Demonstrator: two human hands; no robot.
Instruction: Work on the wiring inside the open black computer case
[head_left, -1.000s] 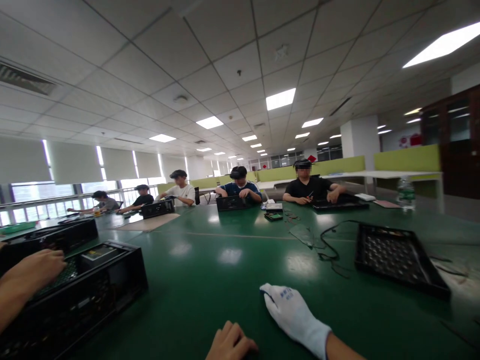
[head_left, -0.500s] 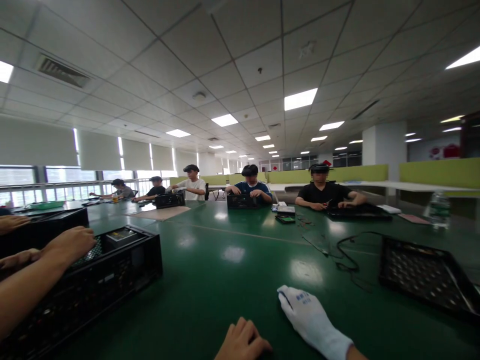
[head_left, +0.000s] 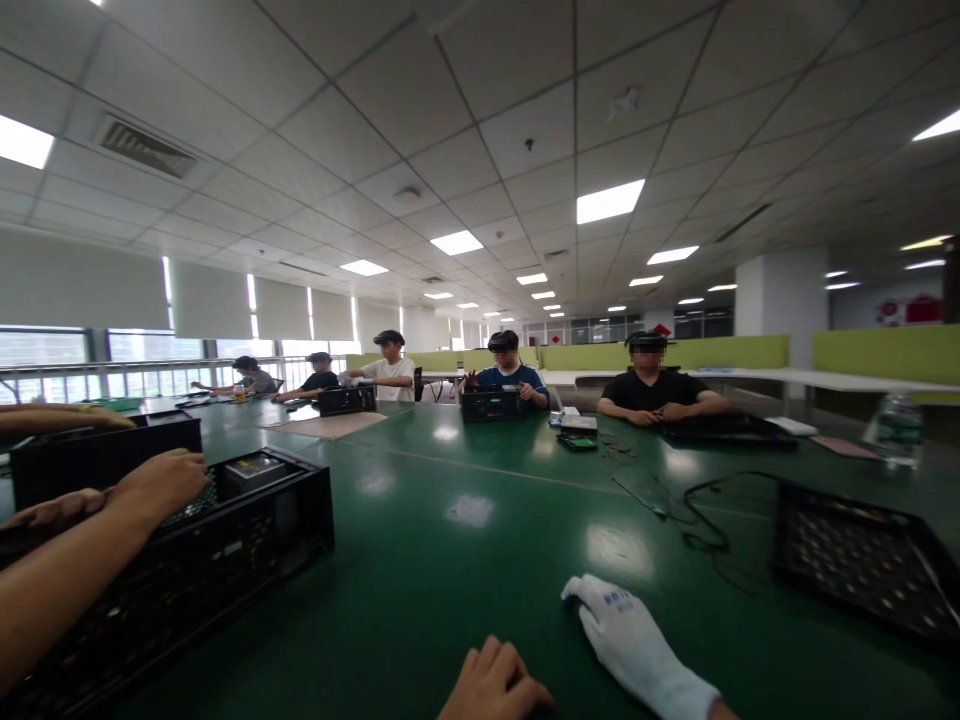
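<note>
My right hand (head_left: 634, 635) wears a white work glove with blue print on its back. It lies palm down on the green table (head_left: 420, 570), fingers loosely bent and the dark blue tips turned towards the surface. No object shows in it. To its left, at the bottom edge of the view, is my bare left hand (head_left: 499, 685). Its fingers are bent and a little apart, with the thumb out to the right; its palm is hidden, and nothing can be seen in it. The two hands do not touch.
At left, a co-worker's arms (head_left: 112, 540) reach over an open black computer case (head_left: 247, 540). A black perforated panel (head_left: 862, 560) and dark cables (head_left: 705, 520) lie at right. A plastic bottle (head_left: 896, 430) stands beyond. Several people sit across the table, some at cases.
The view has shifted slightly, moving the scene a little to the right. Both my hands stay about where they were. At left, a co-worker's hand now reaches farther over the rear case.
</note>
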